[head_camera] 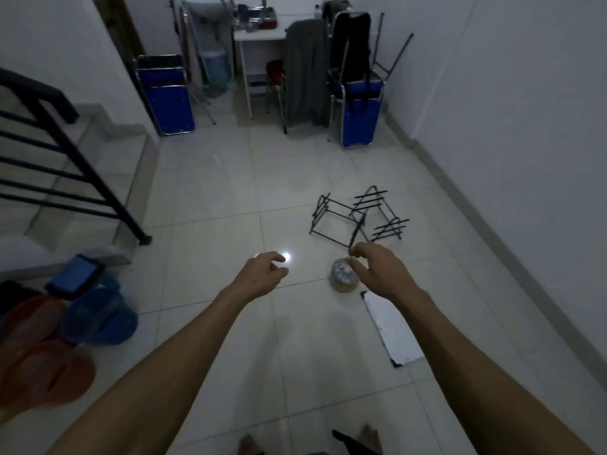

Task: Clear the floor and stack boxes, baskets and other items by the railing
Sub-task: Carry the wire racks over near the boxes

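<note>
Both hands reach forward empty, fingers loosely curled: the left hand (264, 274) over bare floor (213, 323), the right hand (372, 269) above a small round tub (343, 279) standing on the tiles. Just beyond lies a tipped black wire rack (356, 216), and a flat white board (392, 326) rests beside the tub. The railing (65, 165) and the heap of blue and orange baskets (65, 333) sit well apart, to the left. The light is dim and the tiles glossy, so a careless grab could tip the tub and spill it; a foot might also slide on the board.
</note>
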The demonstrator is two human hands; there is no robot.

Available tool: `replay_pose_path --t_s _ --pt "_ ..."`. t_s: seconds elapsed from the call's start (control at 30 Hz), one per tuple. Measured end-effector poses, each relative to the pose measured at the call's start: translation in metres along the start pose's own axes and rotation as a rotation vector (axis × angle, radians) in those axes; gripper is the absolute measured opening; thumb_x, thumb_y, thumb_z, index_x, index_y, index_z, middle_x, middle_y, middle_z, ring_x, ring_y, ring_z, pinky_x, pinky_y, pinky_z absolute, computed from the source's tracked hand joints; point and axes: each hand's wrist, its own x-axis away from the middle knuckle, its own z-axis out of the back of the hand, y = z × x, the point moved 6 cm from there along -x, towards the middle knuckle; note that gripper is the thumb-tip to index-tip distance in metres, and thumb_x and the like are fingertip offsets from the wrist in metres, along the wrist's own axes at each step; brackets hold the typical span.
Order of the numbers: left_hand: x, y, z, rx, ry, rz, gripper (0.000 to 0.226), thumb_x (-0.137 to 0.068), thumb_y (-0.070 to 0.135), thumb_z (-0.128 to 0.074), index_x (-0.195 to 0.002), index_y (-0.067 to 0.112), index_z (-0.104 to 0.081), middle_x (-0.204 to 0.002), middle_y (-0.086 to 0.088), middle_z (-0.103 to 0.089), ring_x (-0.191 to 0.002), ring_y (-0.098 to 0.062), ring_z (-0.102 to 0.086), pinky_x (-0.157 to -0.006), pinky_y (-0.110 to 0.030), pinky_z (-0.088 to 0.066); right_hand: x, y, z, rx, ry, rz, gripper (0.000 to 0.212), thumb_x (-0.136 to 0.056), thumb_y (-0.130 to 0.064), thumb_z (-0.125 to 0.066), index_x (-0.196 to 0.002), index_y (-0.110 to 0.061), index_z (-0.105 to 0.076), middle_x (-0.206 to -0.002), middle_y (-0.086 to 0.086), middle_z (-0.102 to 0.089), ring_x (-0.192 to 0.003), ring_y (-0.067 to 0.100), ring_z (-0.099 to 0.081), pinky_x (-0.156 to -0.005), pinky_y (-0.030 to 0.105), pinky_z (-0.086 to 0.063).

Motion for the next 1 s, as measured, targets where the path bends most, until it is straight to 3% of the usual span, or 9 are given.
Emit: replay_pose_path --t_s 0.07,0.2,0.47,0.83,1.0 --pt "-0.01 0.032 -0.031 -0.015 -0.015 -0.013 0.038 -0.09 0.041 -0.062 -0.125 0.025 -0.063 -0.092 0.004 -0.073 -0.101 -0.021 -0.067 -0.094 -0.044 -0.055 0.011 0.038 0.022 -0.006 0.017 -0.029 0.027 -0.099 -0.039 -0.054 -0.114 -0.019 -0.064 -0.112 0.001 -0.067 -0.102 0.02 -0.058 -0.079 0.029 -0.042" --pt "-0.029 0.085 -0.076 0.019 -0.012 -0.011 0.035 -0.096 0.028 -0.063 -0.129 0.016 -0.061 -0.098 -0.005 -0.072 -0.091 -0.019 -0.071 -0.087 -0.043 -0.059 0.024 0.1 0.057 -0.007 0.053 -0.05 0.026 -0.1 -0.042 -0.052 -0.113 -0.022 -0.063 -0.11 -0.004 -0.066 -0.102 0.015 -0.057 -0.078 0.026 -0.04" --pt "-0.077 0.17 -0.135 0.27 0.027 0.079 0.029 -0.095 0.018 -0.063 -0.123 0.009 -0.061 -0.103 -0.015 -0.071 -0.09 -0.023 -0.072 -0.085 -0.044 -0.061 0.019 0.197 0.111 -0.047 0.109 -0.108 0.025 -0.1 -0.041 -0.051 -0.113 -0.023 -0.062 -0.108 -0.006 -0.064 -0.099 0.011 -0.056 -0.083 0.028 -0.046" --pt "-0.224 0.212 -0.163 0.733 -0.029 0.32 0.022 -0.098 0.016 -0.06 -0.113 -0.001 -0.063 -0.112 -0.025 -0.068 -0.101 -0.033 -0.071 -0.082 -0.043 -0.061 -0.119 0.266 0.117 -0.132 0.07 -0.138 0.02 -0.099 -0.033 -0.057 -0.11 -0.018 -0.064 -0.105 -0.004 -0.066 -0.097 0.012 -0.06 -0.085 0.03 -0.05" --pt "-0.317 0.224 -0.156 0.926 -0.06 0.446 0.029 -0.096 0.016 -0.062 -0.118 -0.003 -0.06 -0.109 -0.023 -0.07 -0.091 -0.031 -0.072 -0.077 -0.04 -0.061 -0.207 0.305 0.12 -0.138 -0.006 -0.205 0.019 -0.099 -0.031 -0.058 -0.106 -0.014 -0.065 -0.103 -0.001 -0.068 -0.093 0.012 -0.059 -0.08 0.026 -0.045"
